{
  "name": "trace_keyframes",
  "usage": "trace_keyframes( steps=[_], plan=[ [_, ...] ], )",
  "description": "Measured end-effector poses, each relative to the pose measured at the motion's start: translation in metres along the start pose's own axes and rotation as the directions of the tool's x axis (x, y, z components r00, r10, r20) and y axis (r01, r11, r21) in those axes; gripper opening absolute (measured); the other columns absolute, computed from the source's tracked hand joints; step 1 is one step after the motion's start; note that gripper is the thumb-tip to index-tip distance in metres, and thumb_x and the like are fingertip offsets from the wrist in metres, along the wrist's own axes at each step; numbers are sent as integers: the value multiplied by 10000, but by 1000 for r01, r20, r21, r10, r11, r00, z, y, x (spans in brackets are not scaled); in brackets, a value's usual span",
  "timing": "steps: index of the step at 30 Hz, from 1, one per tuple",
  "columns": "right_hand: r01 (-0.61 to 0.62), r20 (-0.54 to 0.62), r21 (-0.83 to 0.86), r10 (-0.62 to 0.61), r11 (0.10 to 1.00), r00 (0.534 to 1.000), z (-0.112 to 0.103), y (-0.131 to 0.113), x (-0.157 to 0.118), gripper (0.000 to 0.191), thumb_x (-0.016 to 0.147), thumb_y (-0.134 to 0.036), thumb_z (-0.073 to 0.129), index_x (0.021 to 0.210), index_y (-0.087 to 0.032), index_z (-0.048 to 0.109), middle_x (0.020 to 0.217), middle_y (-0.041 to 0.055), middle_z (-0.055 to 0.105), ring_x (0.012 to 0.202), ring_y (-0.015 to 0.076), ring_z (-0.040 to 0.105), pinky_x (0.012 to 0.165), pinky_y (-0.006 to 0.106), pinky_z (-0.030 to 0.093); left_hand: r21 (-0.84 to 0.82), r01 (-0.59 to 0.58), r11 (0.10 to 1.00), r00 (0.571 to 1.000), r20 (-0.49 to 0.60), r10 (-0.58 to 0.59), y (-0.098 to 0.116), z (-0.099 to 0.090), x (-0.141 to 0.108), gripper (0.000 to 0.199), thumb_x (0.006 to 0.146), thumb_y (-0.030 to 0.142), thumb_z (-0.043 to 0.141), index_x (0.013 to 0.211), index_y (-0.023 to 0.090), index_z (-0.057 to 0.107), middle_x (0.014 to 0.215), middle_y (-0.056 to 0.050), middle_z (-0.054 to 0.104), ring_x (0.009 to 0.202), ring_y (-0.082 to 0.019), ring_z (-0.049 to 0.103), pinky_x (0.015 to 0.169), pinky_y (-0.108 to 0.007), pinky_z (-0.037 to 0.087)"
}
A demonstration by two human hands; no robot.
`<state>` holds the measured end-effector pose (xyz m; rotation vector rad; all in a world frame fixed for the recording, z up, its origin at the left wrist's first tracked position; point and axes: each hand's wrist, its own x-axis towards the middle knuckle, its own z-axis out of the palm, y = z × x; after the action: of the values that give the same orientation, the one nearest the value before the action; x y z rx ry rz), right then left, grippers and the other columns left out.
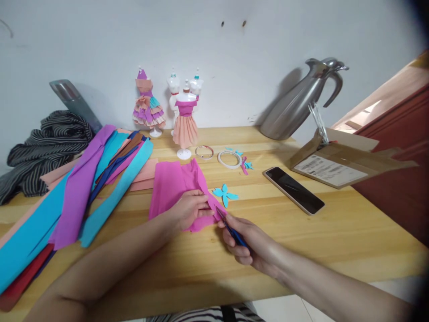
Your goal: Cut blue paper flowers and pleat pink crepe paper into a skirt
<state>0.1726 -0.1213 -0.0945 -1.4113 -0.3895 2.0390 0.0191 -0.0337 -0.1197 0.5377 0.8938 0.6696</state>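
Gripping dark-blue-handled scissors (236,235), the right hand (247,241) has its fingers curled closed around the handles. Blades point up and left, tips at the pink sheet's right part. Left hand (191,209): fingers close together, clamped on the pink sheet (167,184) near that same part. Sheet lies on the wooden table (288,255), creased, between the colored strips and a blue petal shape.

Just beside the sheet, to its right: the blue petal shape (225,196), four-lobed. Beyond it, a white tape ring (229,167) with small blue and pink scraps (246,166) at its edge; a thin bangle (204,158) to its left. Phone (295,190), screen dark, lies aslant farther right.

Left of the sheet, long colored strips (78,192) overlap in a heap: purple, blue, brown, peach, red. Striped cloth (60,143) and a bottle (75,100), tilted in this view, behind.

Toward the wall: a pink-and-peach dress form (186,123), a ruffled dress form (147,105) to its left, white forms (173,84) behind. Steel jug (295,103) at right; nearer, an open carton (335,163), labeled.
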Motion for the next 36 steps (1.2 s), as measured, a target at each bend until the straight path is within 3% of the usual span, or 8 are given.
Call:
trace_keyframes(
  steps=[7,15,20,23,31,36],
  plan=[
    [-7,-18,-62,6,998,1000,0,-6,-2,288,1013,-382,346,863,-182,490,478,-67,460,303,18,201,322,144,90,74,-1,997,1000,-5,1,0,1,-1,37,834,64,586,830,89,613,772,-101,689,596,-125,640,579,-237,517],
    [-1,21,-48,2,999,1000,-2,-2,3,278,1003,-397,378,870,-183,495,493,-71,458,313,17,208,319,137,96,120,-31,992,999,-3,32,-4,3,-1,53,820,125,633,806,101,588,741,-98,689,612,-161,667,628,-301,546],
    [4,70,-39,-1,999,998,-2,-1,3,265,987,-390,412,856,-181,510,516,-66,458,319,17,211,318,135,105,146,-73,987,997,2,73,-9,3,-1,162,723,96,709,726,119,549,616,-60,660,528,-147,638,603,-283,515],
    [-12,92,-19,14,1000,996,-3,-2,2,261,967,-380,442,858,-166,544,542,-60,453,325,13,219,320,133,108,131,-123,984,992,19,122,-11,4,-2,154,684,59,709,742,109,576,645,-61,672,541,-143,636,585,-268,502],
    [86,133,0,-85,996,988,7,-22,15,199,873,-349,567,856,-153,591,540,-66,423,337,14,208,339,143,96,13,-190,982,979,-67,191,8,-5,16,274,700,18,691,660,161,461,577,21,601,529,-93,607,633,-247,514],
    [141,118,12,-142,990,983,12,-20,22,213,876,-367,562,859,-155,577,524,-61,450,332,20,231,344,154,98,32,-189,981,980,-61,191,14,-14,18,220,696,33,697,700,149,510,612,9,627,567,-117,634,650,-274,522]
  ],
)
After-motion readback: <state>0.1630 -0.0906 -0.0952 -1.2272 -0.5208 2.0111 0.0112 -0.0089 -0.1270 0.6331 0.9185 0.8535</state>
